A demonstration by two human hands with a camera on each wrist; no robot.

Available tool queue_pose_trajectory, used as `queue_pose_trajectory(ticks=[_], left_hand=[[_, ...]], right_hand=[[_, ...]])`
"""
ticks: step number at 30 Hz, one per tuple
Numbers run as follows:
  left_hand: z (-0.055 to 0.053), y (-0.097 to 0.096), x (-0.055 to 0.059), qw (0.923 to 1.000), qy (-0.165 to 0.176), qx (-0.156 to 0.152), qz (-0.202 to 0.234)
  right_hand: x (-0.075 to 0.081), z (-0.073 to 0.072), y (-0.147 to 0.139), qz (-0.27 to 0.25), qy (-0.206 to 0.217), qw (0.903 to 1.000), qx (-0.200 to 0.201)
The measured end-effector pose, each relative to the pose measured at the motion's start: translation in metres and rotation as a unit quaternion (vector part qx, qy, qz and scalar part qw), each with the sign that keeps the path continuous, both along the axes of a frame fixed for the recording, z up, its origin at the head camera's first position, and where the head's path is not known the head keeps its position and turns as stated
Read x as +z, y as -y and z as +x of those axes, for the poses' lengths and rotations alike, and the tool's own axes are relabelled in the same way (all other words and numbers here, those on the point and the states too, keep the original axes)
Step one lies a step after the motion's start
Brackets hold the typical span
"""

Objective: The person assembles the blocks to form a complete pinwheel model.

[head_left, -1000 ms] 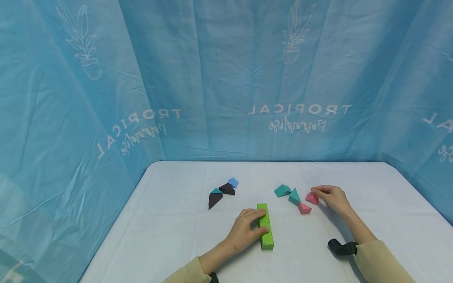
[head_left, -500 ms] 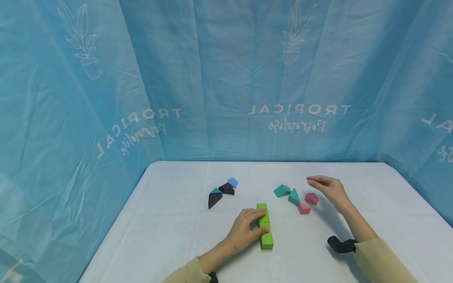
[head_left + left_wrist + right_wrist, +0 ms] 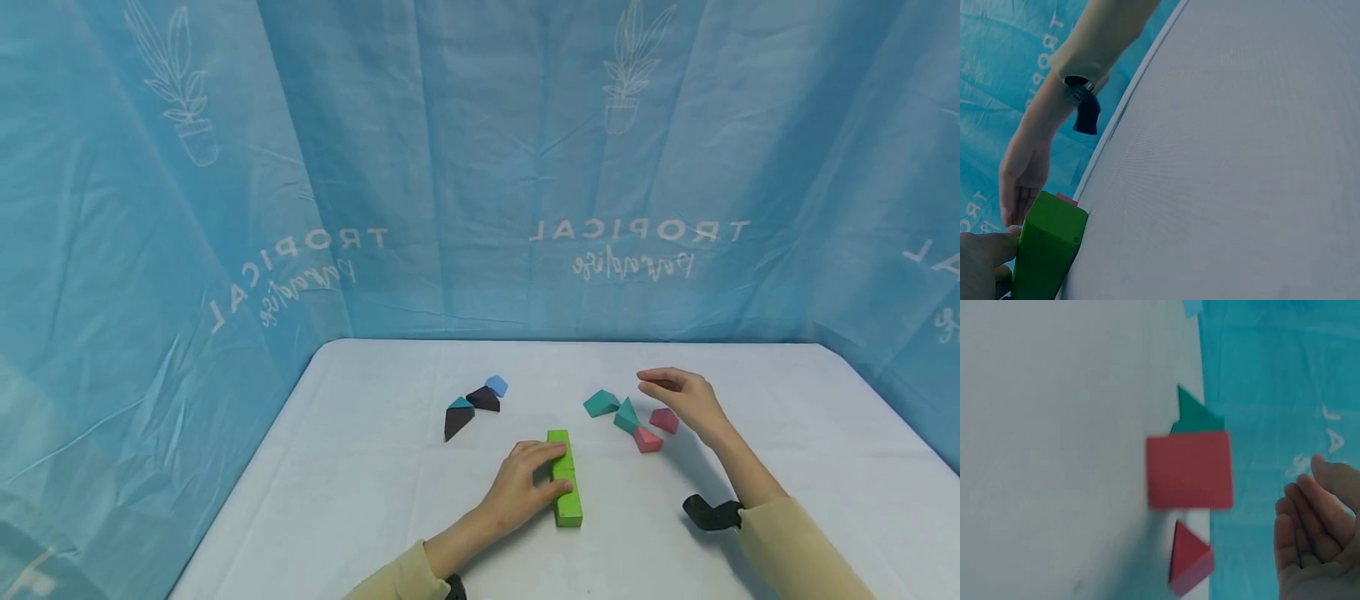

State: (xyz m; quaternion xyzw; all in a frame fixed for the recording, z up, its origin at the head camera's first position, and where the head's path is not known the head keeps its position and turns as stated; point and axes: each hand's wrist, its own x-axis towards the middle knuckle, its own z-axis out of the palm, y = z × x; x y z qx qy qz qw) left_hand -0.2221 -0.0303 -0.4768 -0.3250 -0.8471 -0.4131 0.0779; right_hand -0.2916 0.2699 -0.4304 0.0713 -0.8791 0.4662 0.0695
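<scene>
Two bright green blocks (image 3: 567, 500) lie end to end on the white table. My left hand (image 3: 516, 485) holds them from the left, its fingertips on the far block and its thumb on the near one. In the left wrist view the thumb (image 3: 997, 247) touches the side of a green block (image 3: 1050, 250). My right hand (image 3: 686, 404) hovers behind a loose pink-red block (image 3: 664, 420), fingers slightly bent and holding nothing. Another pink-red block (image 3: 648, 440) touches a teal block (image 3: 627, 416), beside a second teal block (image 3: 601, 403). The right palm (image 3: 1316, 550) shows bare.
At the left back lie two dark brown blocks (image 3: 459, 422), with a small teal piece (image 3: 461, 402) on the nearer one and a blue block (image 3: 497, 385) by the farther. A blue printed curtain (image 3: 480, 183) hangs along the back and sides of the table (image 3: 360, 500).
My right hand has let go of the loose pink-red block, risen off it and moved back and to the left. The left hand stays on the green blocks.
</scene>
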Motion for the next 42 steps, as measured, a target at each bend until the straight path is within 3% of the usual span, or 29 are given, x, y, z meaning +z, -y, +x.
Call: queue_pose_trajectory(ticks=[7, 13, 21, 31, 42], left_hand=[[-0.001, -0.001, -0.001, 1.0, -0.001, -0.002, 0.0], [-0.001, 0.0, -0.003, 1.0, -0.005, -0.001, 0.001], [-0.002, 0.001, -0.004, 1.0, -0.008, -0.002, 0.002], [-0.002, 0.0, -0.002, 1.0, 0.001, -0.001, 0.004], [-0.001, 0.0, -0.003, 1.0, -0.002, -0.001, 0.006]], right_hand=[[-0.013, 0.013, -0.024, 0.09, 0.028, 0.9955, -0.004], [-0.018, 0.014, -0.027, 0.126, -0.014, 0.9919, -0.003], [-0.029, 0.009, -0.037, 0.128, -0.026, 0.9913, -0.015], [-0.028, 0.01, -0.038, 0.141, -0.02, 0.9897, -0.008], [-0.024, 0.008, -0.043, 0.119, 0.064, 0.9905, -0.028]])
